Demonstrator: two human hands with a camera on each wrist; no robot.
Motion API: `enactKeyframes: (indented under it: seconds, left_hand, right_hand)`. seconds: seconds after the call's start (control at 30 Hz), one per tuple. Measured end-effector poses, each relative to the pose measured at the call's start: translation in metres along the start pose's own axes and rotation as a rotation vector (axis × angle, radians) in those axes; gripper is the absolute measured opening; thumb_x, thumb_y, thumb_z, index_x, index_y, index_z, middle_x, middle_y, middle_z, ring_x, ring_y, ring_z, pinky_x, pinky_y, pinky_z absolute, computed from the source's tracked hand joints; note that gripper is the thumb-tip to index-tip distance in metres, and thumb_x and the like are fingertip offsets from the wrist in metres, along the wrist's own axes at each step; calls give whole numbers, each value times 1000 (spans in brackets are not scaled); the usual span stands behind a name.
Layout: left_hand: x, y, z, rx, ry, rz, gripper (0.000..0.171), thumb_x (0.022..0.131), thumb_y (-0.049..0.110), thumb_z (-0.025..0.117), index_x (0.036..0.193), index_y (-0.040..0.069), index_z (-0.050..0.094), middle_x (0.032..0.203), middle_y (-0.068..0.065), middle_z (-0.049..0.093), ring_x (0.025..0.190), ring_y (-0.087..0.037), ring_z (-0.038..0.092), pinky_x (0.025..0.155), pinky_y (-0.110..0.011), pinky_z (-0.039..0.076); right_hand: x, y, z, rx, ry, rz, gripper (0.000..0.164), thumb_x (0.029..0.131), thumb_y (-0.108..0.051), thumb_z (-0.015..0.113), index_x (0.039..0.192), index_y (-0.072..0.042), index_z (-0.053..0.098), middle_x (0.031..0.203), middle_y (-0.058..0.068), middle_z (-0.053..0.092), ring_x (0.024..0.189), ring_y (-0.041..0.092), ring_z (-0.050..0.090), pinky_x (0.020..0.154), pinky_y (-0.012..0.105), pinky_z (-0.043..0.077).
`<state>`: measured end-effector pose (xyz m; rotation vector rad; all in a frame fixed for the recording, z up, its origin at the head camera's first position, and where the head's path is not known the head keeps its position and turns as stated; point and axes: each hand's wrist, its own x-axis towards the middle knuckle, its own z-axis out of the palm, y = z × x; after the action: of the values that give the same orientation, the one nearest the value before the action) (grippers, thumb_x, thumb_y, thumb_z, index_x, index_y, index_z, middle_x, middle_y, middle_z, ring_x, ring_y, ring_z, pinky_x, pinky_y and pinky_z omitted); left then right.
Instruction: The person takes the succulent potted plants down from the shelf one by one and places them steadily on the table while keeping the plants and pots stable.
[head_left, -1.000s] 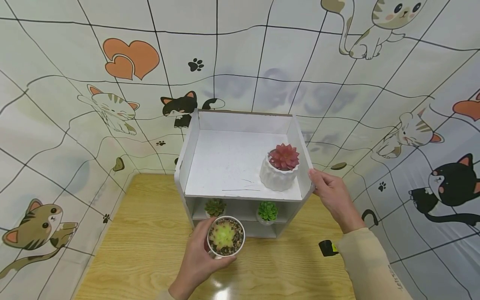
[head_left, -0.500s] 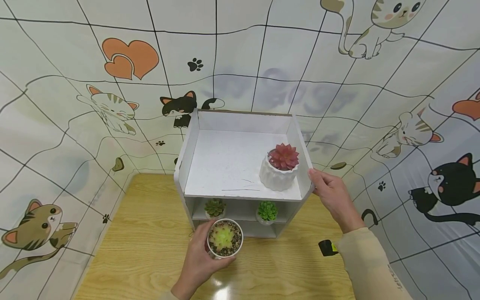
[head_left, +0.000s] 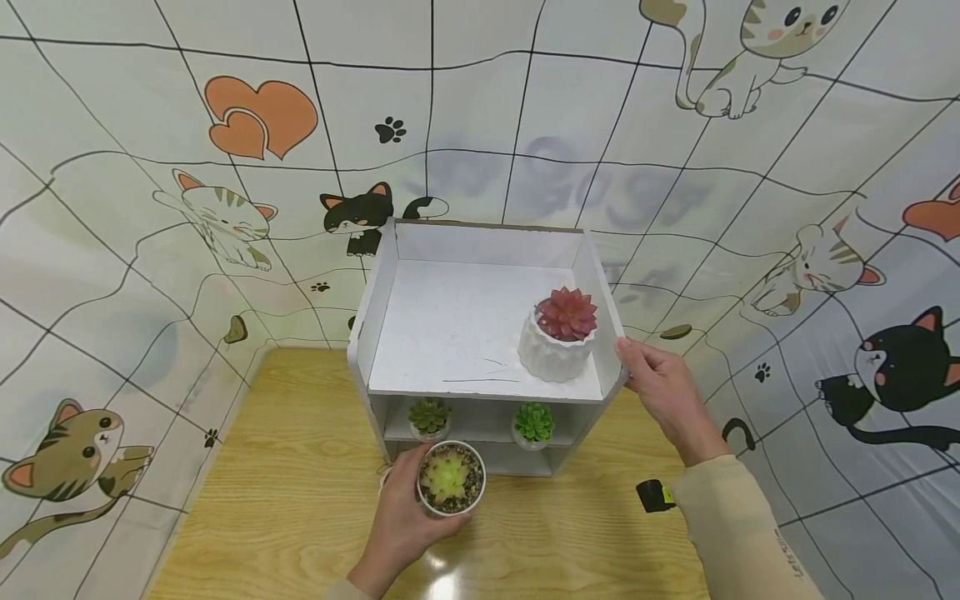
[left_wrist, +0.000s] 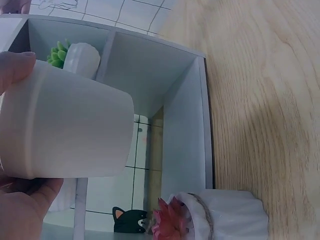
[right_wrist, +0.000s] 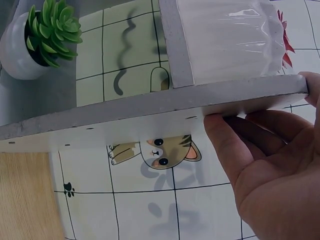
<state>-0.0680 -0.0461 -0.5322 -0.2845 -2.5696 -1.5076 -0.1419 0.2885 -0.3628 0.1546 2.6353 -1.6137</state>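
My left hand (head_left: 405, 521) grips a white pot with a yellow-green succulent (head_left: 447, 477) and gravel in it, held in front of the white shelf unit (head_left: 450, 325). In the left wrist view this plain, tapered pot (left_wrist: 75, 125) lies between thumb and fingers. My right hand (head_left: 663, 392) holds the front edge of the unit's right side panel, thumb on one face and fingers on the other, as the right wrist view shows. Behind the held pot, two small potted green succulents stand on the middle shelf, a dark one (head_left: 430, 415) at left and a bright one (head_left: 535, 422) at right.
A red succulent in a ribbed white pot (head_left: 558, 354) sits on the top shelf at right. Another red succulent's white pot (left_wrist: 237, 215) stands on the wooden table beside the unit's left side. A small black object (head_left: 655, 496) lies right. Cat-patterned sheets (head_left: 480, 108) surround the table.
My left hand and the held pot have shifted very slightly down toward me. The right hand keeps its hold on the side panel, and the shelf plants stay put.
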Motion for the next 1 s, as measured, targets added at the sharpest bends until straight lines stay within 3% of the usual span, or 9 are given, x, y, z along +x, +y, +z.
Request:
enactKeyframes:
  seconds: [0.47, 1.0]
  left_hand:
    - [4, -11, 10, 42, -68, -28, 105, 53, 28, 103, 142, 1, 54, 129, -13, 61, 114, -32, 61, 94, -56, 55]
    - [5, -27, 22, 97, -88, -40, 108, 52, 34, 103, 141, -3, 53, 131, -19, 61, 112, -37, 63, 89, -57, 58]
  right_hand:
    - [0, 0, 0, -10, 3, 14, 68, 108, -51, 44, 156, -3, 43, 157, 24, 45, 142, 41, 47, 110, 47, 43]
    - [1, 0, 0, -11, 6, -4, 68, 108, -51, 43, 155, -1, 43, 155, 25, 47, 140, 40, 49, 108, 46, 46]
